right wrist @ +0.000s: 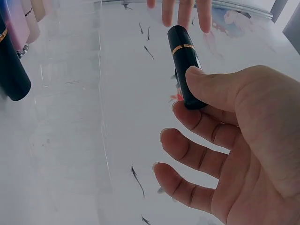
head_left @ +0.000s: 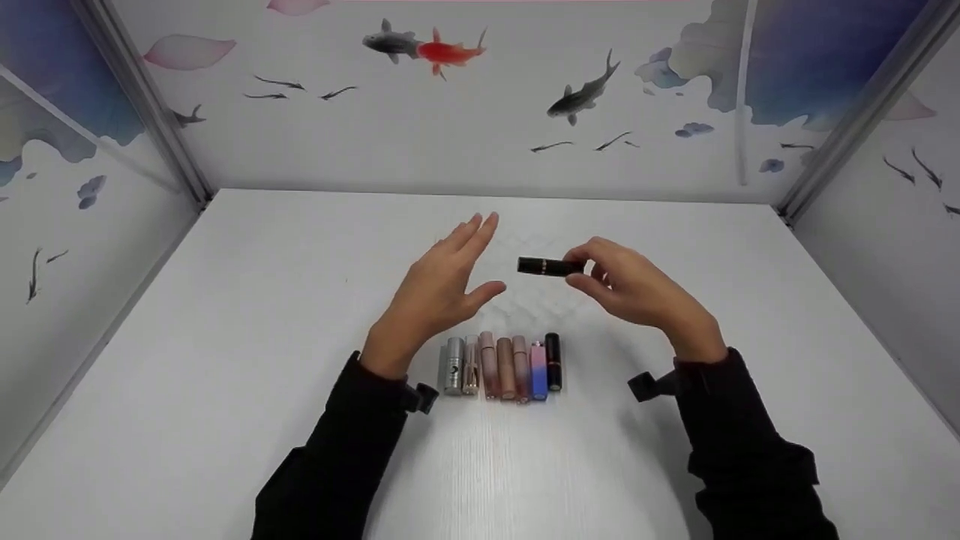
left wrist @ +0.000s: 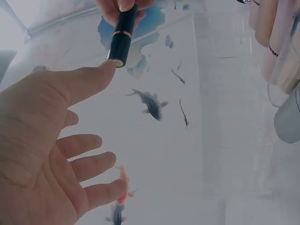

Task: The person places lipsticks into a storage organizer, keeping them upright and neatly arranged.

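Observation:
My right hand point(head_left: 637, 289) pinches one end of a black lipstick tube point(head_left: 541, 266) with a gold band, held level above the table. In the right wrist view, the thumb lies along the tube point(right wrist: 183, 63) while the other fingers are spread. My left hand point(head_left: 442, 285) is to the left of the tube, fingers straight and thumb apart, holding nothing. Nearer to me, a row of cosmetic tubes holds a silver tube point(head_left: 454, 366), pinkish tubes point(head_left: 489, 364), a brown tube point(head_left: 505, 367), a pink-and-blue tube point(head_left: 538, 371) and another black lipstick tube point(head_left: 553, 361).
A clear plastic piece point(head_left: 525, 309) with a faint ridged pattern lies on the white table point(head_left: 225, 337), just beyond the row. White panels point(head_left: 480, 127) printed with fish and leaves border the table at the back and sides.

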{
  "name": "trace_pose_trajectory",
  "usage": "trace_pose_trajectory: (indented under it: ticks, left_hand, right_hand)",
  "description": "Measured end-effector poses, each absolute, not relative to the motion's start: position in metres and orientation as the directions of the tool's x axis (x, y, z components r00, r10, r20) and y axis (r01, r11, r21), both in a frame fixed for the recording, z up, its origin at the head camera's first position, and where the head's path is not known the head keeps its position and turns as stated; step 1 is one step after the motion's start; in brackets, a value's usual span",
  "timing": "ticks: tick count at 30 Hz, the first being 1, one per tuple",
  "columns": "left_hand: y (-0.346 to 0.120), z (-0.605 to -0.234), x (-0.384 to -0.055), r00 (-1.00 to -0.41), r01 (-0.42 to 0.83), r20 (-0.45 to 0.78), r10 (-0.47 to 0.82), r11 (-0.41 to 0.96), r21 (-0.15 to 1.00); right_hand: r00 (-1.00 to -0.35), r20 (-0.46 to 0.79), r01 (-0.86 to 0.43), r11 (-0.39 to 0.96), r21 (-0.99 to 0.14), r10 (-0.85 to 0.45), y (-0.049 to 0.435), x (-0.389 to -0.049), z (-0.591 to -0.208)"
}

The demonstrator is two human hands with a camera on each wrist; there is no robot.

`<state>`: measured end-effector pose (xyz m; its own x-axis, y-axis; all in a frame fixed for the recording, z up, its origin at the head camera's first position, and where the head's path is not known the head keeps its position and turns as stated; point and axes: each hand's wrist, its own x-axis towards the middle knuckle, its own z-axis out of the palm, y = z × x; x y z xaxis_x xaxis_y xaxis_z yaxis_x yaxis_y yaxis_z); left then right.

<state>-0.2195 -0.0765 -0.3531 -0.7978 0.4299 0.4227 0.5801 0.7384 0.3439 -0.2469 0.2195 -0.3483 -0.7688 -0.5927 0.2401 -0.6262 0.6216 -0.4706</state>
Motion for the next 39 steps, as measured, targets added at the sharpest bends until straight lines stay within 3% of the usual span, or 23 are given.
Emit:
trace_pose_trajectory:
  ticks: [13, 22, 26, 35, 39]
  left_hand:
    - [-0.061, -0.378, -0.224, -0.626, 0.676, 0.632, 0.457, 0.722, 0.148]
    - [-0.059, -0.380, -0.224, -0.575, 0.702, 0.681, 0.453, 0.701, 0.126]
    - [-0.060, -0.380, -0.223, -0.576, 0.694, 0.686, 0.443, 0.709, 0.126]
    - [-0.064, -0.381, -0.225, -0.657, 0.660, 0.641, 0.397, 0.713, 0.235]
    - [-0.066, -0.381, -0.226, -0.652, 0.663, 0.648, 0.394, 0.710, 0.236]
  right_hand:
    - [-0.685, 0.318, -0.726, 0.580, -0.370, -0.655, 0.205, -0.249, -0.362]
    - [-0.622, 0.389, -0.781, 0.497, -0.379, -0.680, 0.201, -0.252, -0.368]
    - [-0.614, 0.426, -0.787, 0.475, -0.394, -0.665, 0.201, -0.255, -0.373]
    - [-0.595, 0.516, -0.803, 0.446, -0.394, -0.616, 0.200, -0.261, -0.378]
    - [-0.593, 0.515, -0.805, 0.451, -0.384, -0.619, 0.198, -0.262, -0.380]
